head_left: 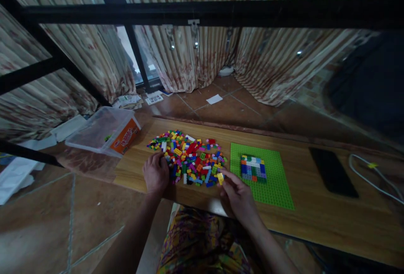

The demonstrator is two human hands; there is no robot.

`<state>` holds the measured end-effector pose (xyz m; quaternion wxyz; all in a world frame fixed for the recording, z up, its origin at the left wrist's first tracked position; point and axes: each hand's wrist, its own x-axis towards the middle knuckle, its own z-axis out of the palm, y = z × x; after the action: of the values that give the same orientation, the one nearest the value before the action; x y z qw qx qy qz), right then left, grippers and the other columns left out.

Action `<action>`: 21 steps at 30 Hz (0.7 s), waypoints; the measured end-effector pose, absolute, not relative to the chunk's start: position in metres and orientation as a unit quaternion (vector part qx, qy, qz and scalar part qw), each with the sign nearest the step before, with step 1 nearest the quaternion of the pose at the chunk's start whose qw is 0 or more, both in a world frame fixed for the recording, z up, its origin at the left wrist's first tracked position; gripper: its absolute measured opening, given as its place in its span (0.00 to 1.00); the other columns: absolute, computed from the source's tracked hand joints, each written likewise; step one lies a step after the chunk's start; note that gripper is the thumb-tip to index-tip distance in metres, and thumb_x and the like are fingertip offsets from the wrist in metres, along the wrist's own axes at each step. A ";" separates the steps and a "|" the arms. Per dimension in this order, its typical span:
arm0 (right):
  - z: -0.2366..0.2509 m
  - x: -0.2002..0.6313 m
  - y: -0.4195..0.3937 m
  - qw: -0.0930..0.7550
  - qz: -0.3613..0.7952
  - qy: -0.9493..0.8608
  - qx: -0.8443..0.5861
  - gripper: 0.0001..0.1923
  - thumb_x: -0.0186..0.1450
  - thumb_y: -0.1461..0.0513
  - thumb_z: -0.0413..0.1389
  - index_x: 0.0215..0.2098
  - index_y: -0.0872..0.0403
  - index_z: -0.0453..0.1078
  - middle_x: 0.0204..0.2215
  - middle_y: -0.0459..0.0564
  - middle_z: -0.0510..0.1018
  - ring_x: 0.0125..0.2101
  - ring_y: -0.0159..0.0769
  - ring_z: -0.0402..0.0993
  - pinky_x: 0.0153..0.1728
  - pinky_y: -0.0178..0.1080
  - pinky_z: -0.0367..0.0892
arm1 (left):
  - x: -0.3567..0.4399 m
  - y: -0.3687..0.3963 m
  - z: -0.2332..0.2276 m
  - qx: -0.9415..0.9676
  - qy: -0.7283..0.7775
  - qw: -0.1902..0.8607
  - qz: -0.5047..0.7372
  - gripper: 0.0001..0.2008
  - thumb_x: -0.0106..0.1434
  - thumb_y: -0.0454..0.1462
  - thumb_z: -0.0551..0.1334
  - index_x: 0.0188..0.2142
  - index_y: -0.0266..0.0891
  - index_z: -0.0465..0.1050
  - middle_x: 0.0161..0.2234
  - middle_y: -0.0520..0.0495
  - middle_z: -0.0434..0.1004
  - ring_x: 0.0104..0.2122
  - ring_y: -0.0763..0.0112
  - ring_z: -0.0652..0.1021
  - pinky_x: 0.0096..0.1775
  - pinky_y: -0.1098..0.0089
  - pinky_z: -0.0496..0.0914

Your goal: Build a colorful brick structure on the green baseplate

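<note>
A small yellow plastic brick is pinched in the right hand grip, at the near edge of the multicoloured brick pile on the wooden surface. It is judged light, rigid and smooth, best pinched by its sides. The left hand rests curled on the pile, its grip contents untellable.

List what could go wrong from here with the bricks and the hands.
The yellow brick is pinched only at the right hand's fingertips, so it may slip. The left hand rests against the brick pile, near the table edge, and might nudge bricks off.
</note>
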<state>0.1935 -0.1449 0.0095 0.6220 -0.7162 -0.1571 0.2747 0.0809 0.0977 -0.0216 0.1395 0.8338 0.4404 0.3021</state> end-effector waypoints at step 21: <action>0.006 0.189 -0.160 0.475 0.245 -0.238 -0.811 0.16 0.63 0.57 0.51 0.49 0.47 0.69 0.37 0.47 0.80 0.39 0.40 0.76 0.41 0.42 0.66 | 0.082 0.096 -0.019 0.837 0.439 0.134 0.297 0.13 0.65 0.38 0.52 0.42 0.40 0.75 0.42 0.42 0.77 0.43 0.57 0.75 0.47 0.58 0.67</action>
<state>0.1886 -0.1600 0.0064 0.4755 -0.8110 -0.2376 0.2446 0.0816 0.0957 -0.0185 0.1344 0.8372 0.4393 0.2966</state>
